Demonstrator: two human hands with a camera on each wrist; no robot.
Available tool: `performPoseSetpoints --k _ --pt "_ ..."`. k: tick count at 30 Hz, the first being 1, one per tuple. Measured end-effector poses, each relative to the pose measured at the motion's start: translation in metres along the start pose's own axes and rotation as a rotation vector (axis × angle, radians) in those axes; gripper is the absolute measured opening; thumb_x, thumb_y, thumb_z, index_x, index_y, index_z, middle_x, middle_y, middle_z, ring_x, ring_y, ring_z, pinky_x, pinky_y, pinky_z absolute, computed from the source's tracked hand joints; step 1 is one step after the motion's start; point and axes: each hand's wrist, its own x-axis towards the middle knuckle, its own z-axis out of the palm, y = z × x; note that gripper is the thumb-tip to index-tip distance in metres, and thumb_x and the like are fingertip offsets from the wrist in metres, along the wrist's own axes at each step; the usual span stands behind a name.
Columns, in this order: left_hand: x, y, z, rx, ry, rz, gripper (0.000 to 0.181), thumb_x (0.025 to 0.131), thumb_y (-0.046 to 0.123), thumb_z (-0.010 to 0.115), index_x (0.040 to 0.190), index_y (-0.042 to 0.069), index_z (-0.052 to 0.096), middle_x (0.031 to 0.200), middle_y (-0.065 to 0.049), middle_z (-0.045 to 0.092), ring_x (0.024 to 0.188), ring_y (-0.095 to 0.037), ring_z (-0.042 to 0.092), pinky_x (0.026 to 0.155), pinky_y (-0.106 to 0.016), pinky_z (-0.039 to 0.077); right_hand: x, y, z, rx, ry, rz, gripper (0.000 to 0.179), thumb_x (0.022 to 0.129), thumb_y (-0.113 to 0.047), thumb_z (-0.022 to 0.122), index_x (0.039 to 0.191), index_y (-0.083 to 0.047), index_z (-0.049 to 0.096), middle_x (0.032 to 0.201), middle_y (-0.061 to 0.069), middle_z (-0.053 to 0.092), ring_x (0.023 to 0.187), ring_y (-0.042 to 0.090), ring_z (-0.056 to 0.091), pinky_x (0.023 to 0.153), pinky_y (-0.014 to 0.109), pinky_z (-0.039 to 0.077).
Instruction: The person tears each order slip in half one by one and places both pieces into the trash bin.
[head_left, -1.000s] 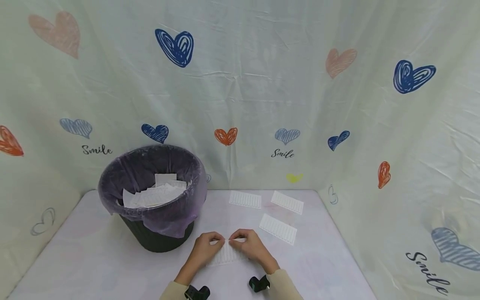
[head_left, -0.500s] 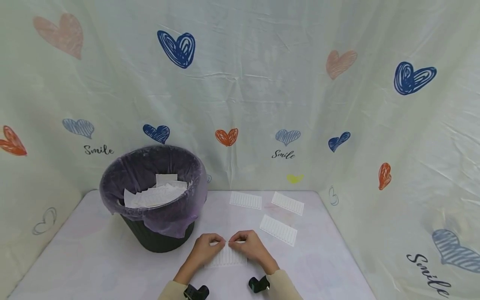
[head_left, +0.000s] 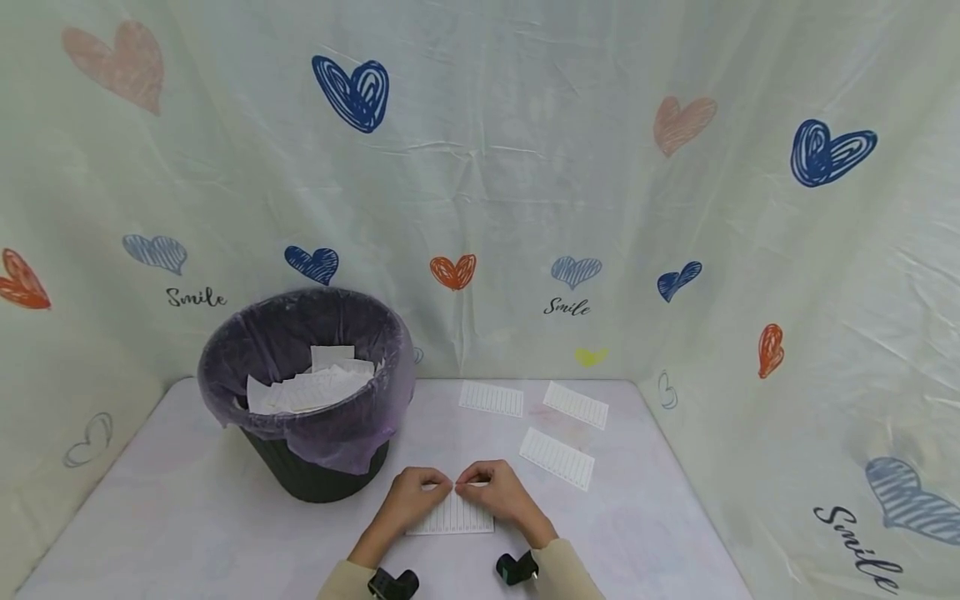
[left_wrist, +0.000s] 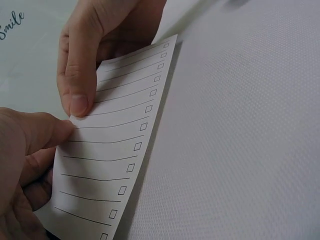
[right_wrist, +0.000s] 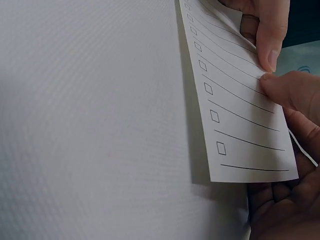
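Note:
A white slip of paper with ruled lines and a column of small checkboxes (head_left: 457, 518) is held low over the table in front of the person. My left hand (head_left: 414, 498) pinches its far edge between thumb and fingers, left of the middle. Beside it, the right hand (head_left: 501, 493) pinches the same edge. Both thumbs lie on the printed face, their tips almost meeting, as the left wrist view shows with the left thumb (left_wrist: 52, 131) close to the right thumb (left_wrist: 80, 90). In the right wrist view the slip (right_wrist: 240, 115) bends slightly, fingers partly hidden behind it.
A dark bin (head_left: 307, 467) lined with a purple bag (head_left: 390, 392) stands on the left, with white papers (head_left: 315, 390) inside. Three similar lined slips lie at the back right: one (head_left: 491, 398), another (head_left: 576, 405) and a nearer one (head_left: 557, 458). A heart-printed curtain (head_left: 510, 208) surrounds the table.
Both hands stay nearly in place, their fingertips drawing slightly closer together. The slip's near edge has shifted a little toward the person and looks straighter.

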Motion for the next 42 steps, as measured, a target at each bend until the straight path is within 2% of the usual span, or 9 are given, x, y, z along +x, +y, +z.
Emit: performPoseSetpoints --k 8,13,17,24,29,33,37,42 --pt "0.0 0.0 0.0 0.01 -0.009 -0.024 0.013 0.09 0.018 0.071 0.09 0.009 0.08 0.092 -0.003 0.078 0.098 -0.027 0.072 0.091 -0.05 0.054 -0.002 0.002 0.001 0.015 -0.021 -0.019 0.007 0.093 -0.018 0.076 0.091 -0.013 0.078 0.09 -0.003 0.076 0.087 0.002 0.064 0.08 0.022 0.051" --pt "-0.001 0.002 0.001 0.015 0.001 -0.054 0.013 0.087 0.018 0.071 0.088 0.009 0.08 0.091 -0.003 0.078 0.094 -0.022 0.072 0.084 -0.04 0.053 -0.003 0.002 0.002 0.017 -0.045 -0.053 0.008 0.095 -0.017 0.074 0.095 -0.011 0.078 0.092 -0.002 0.076 0.089 0.002 0.065 0.083 0.022 0.051" --pt "-0.001 0.003 0.001 0.013 0.014 -0.062 0.013 0.086 0.017 0.07 0.087 0.008 0.08 0.09 -0.003 0.078 0.092 -0.021 0.071 0.081 -0.037 0.052 -0.004 0.001 0.003 0.016 -0.042 -0.053 0.007 0.095 -0.018 0.073 0.096 -0.012 0.078 0.093 -0.003 0.076 0.091 0.002 0.065 0.085 0.023 0.051" --pt "-0.001 0.004 0.001 0.02 0.038 -0.053 0.014 0.089 0.017 0.07 0.089 0.007 0.081 0.091 -0.005 0.078 0.093 -0.023 0.072 0.082 -0.038 0.054 -0.003 0.002 0.002 -0.003 -0.015 -0.058 0.009 0.096 -0.021 0.073 0.096 -0.014 0.079 0.096 -0.003 0.077 0.097 0.005 0.067 0.089 0.026 0.052" --pt "-0.001 0.004 -0.001 -0.013 0.044 -0.055 0.017 0.094 0.02 0.071 0.095 0.006 0.08 0.096 -0.005 0.078 0.098 -0.026 0.072 0.088 -0.044 0.053 -0.003 0.002 -0.002 -0.025 0.028 -0.036 0.011 0.096 -0.023 0.072 0.101 -0.015 0.079 0.103 -0.001 0.077 0.089 0.002 0.06 0.078 0.023 0.047" --pt "-0.002 0.003 -0.004 -0.039 0.037 -0.06 0.017 0.095 0.023 0.072 0.097 0.007 0.079 0.098 -0.004 0.078 0.101 -0.025 0.071 0.092 -0.048 0.052 -0.005 0.002 -0.006 -0.034 0.062 -0.014 0.012 0.097 -0.022 0.07 0.101 -0.014 0.078 0.1 0.0 0.076 0.079 0.003 0.054 0.069 0.021 0.043" --pt "-0.002 -0.001 -0.007 -0.047 0.046 -0.059 0.015 0.096 0.023 0.072 0.097 0.009 0.079 0.099 -0.003 0.078 0.102 -0.025 0.071 0.092 -0.048 0.053 -0.008 0.003 -0.011 0.021 0.091 0.025 0.013 0.097 -0.02 0.069 0.099 -0.01 0.077 0.097 0.003 0.076 0.078 0.003 0.061 0.069 0.021 0.049" --pt "-0.002 -0.003 -0.013 -0.051 0.1 -0.066 0.011 0.094 0.018 0.074 0.097 0.009 0.079 0.1 -0.004 0.078 0.104 -0.027 0.071 0.094 -0.051 0.053 -0.011 0.006 -0.015 0.094 0.127 0.062 0.017 0.098 -0.018 0.07 0.102 -0.004 0.076 0.097 0.007 0.074 0.079 0.005 0.063 0.069 0.02 0.051"
